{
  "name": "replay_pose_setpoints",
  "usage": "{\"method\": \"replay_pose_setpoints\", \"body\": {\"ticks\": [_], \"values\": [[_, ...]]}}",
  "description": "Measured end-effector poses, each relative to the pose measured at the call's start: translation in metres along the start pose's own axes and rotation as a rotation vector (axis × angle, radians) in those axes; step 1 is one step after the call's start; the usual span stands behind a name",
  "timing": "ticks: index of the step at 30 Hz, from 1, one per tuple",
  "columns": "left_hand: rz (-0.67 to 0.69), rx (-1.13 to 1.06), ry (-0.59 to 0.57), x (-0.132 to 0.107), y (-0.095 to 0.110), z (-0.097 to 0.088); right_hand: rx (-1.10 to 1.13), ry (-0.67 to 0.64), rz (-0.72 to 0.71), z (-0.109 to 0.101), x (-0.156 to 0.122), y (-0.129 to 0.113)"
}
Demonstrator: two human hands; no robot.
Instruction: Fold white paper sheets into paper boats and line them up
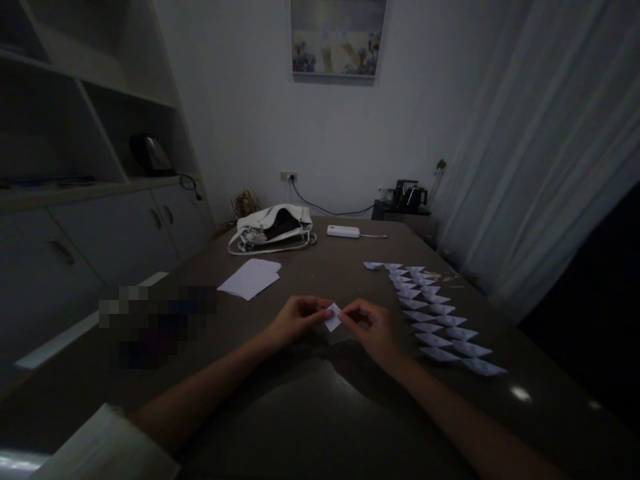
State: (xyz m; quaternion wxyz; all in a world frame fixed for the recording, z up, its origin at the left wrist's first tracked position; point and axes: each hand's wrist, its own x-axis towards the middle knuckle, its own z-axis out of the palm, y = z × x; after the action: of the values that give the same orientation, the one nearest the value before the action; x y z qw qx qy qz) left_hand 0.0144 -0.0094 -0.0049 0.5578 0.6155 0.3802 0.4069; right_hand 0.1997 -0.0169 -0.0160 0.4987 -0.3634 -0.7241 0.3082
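Note:
Between my two hands, just above the dark table [320,407], is a small folded piece of white paper [333,321], diamond-shaped from here. My left hand [300,319] pinches its left side between thumb and fingers. On the right side, my right hand [373,330] grips the paper with thumb and forefinger. The finer folds are too small to make out. To the right, folded paper boats [434,340] stand in rows running away from me. Left of my hands lies a loose stack of white paper sheets [249,279].
A white handbag [275,227] sits at the table's far end, beside a white power bank [343,231] with a short cable. Behind it, a black kettle [414,198] stands on a side cabinet. A blurred-out patch covers the table's left side. Curtains [540,133] hang on the right.

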Motion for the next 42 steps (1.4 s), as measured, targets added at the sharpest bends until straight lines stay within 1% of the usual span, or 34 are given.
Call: {"method": "replay_pose_setpoints", "body": {"ticks": [7, 13, 17, 22, 29, 32, 36, 39, 42], "values": [[0.03, -0.047, 0.028, 0.002, -0.003, -0.001, 0.024, 0.004, 0.011, 0.001, 0.001, 0.002], [0.013, -0.028, 0.057, 0.002, -0.001, 0.0, 0.063, 0.012, 0.023, 0.003, 0.001, 0.006], [0.013, -0.01, 0.049, 0.002, 0.0, 0.0, 0.054, -0.006, 0.007, 0.002, 0.0, 0.006], [-0.002, -0.015, 0.065, 0.002, 0.0, 0.0, 0.03, -0.012, 0.008, 0.001, -0.001, 0.003], [-0.006, -0.037, 0.054, 0.0, 0.0, 0.001, 0.04, -0.012, 0.049, 0.002, -0.001, 0.001], [0.01, -0.019, 0.073, 0.001, 0.0, 0.001, 0.121, 0.003, 0.092, 0.004, 0.001, 0.002], [0.028, 0.001, 0.12, 0.003, -0.001, 0.0, 0.248, 0.03, 0.213, 0.004, 0.004, 0.007], [0.04, 0.033, 0.152, 0.003, -0.002, -0.001, 0.276, -0.024, 0.308, 0.003, 0.006, 0.011], [0.053, 0.071, 0.144, 0.003, -0.004, -0.002, 0.27, -0.092, 0.362, 0.003, 0.006, 0.012]]}}
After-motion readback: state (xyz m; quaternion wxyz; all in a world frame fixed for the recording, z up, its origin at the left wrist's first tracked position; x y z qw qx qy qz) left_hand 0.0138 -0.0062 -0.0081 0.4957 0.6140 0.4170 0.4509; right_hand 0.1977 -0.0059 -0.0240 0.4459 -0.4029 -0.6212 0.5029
